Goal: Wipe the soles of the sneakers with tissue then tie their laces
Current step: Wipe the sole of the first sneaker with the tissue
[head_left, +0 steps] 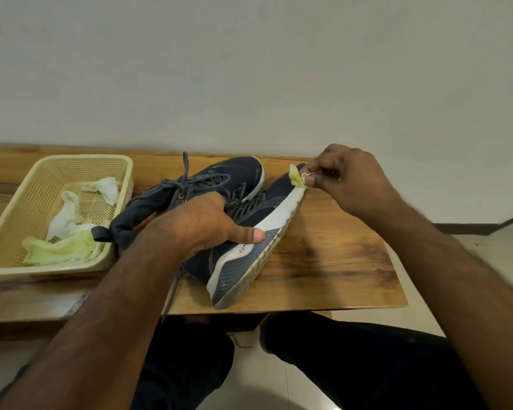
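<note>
Tissue (297,178): crumpled, yellowed | right hand (342,180) pinching | sneaker (251,232) ridged sole

Both forearms are bare from the bottom edge of the frame to the wrists, with no sleeves in sight. Fine hair shows along the right forearm. The left hand (208,223) and the right hand (344,184) carry no rings, watch or gloves. The nails are short and unpainted. Dark trousers (367,359), black or close to it, cover both legs below the forearms, and their cloth looks plain, without pattern.
</note>
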